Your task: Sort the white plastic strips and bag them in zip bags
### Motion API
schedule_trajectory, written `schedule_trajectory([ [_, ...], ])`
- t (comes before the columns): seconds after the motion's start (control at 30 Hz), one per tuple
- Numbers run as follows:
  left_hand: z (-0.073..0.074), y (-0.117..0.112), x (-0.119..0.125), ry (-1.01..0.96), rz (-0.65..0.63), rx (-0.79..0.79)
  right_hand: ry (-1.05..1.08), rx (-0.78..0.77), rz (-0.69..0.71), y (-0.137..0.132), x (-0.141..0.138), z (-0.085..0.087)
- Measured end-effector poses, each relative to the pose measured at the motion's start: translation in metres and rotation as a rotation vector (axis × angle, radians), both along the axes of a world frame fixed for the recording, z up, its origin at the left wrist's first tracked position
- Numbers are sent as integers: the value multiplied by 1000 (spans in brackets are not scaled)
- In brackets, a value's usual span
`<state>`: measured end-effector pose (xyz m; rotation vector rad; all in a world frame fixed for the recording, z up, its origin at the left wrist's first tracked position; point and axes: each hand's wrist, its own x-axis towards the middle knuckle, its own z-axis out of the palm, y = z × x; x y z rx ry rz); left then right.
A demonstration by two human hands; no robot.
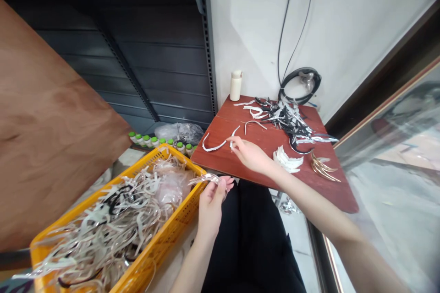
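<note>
The left forearm rises from the bottom centre of the frame, leaning slightly right, and ends in the left hand [213, 197] just below the frame's middle. That hand is turned partly palm up, its thumb laid over a small bunch of glossy curved strips [205, 177]; the fingers close on the bunch from beneath, with their tips pointing right. The strips' free ends stick out to the left, over the near rim of the yellow crate [175, 220] that fills the lower left with a tangle of pale and clear strips [127, 219].

The right forearm enters at the lower right corner and runs on a long diagonal up and left across the table [220, 123]. The right hand [252, 153] is palm down, wrist nearly straight, with thumb and fingertips pinching a short white strip [233, 143] at the table's left part, right of centre in the frame. Just left of those fingertips lies a curved white strip [215, 149]. Below and right of the hand, beside the forearm, sits a stack of white pieces [287, 161], with gold-coloured curved pieces [322, 167] farther right.
</note>
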<state>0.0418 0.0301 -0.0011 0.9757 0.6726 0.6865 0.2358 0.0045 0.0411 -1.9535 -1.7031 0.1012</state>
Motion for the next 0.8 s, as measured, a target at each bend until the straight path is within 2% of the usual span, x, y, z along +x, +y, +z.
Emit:
schedule_trajectory([
  [0.17, -1, 8, -8, -27, -92, 78, -273, -80, -39, 71, 5, -7],
  [0.33, -7, 18, -21, -91, -141, 27, -335, -173, 17, 116, 6, -20],
  [0.57, -17, 30, -31, -58, -106, 16, -210, -226, 70, 128, 4, -45],
  [0.8, -29, 30, -28, -47, -90, -18, -70, -178, 90, 115, -3, -40],
])
